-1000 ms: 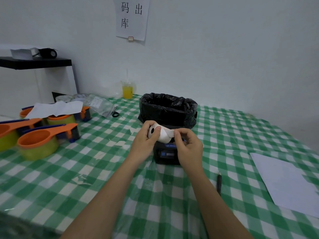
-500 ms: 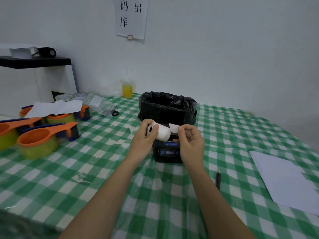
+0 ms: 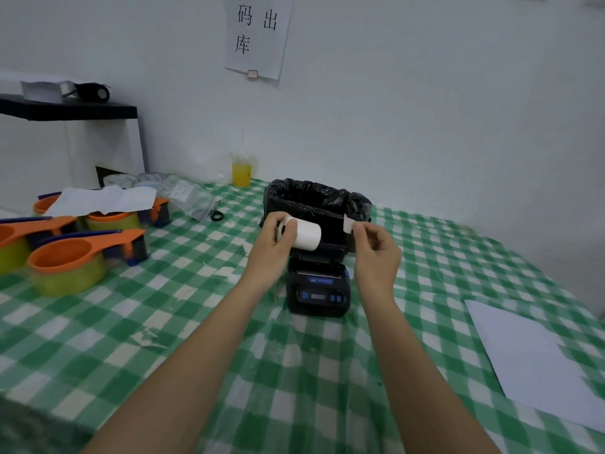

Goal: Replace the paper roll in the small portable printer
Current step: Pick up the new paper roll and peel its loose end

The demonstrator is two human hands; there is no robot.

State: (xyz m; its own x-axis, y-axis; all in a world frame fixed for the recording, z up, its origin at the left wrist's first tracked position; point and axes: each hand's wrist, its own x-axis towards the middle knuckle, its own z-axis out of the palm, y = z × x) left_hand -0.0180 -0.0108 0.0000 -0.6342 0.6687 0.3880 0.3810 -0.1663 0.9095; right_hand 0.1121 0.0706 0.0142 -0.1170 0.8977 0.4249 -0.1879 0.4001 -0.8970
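Left hand [image 3: 276, 239] gripped the paper roll [image 3: 302, 233] above the printer [image 3: 318, 286]; right hand [image 3: 376, 249] pinched a peeled tab [image 3: 347, 224] (likely sealing sticker). Roll prep underway; next, seat it in the open bay.

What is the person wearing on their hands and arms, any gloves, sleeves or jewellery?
Nothing shows. The left hand and right hand are bare, without gloves, rings or a watch. Both forearms are uncovered as far as the picture's bottom edge, with no sleeve in view.
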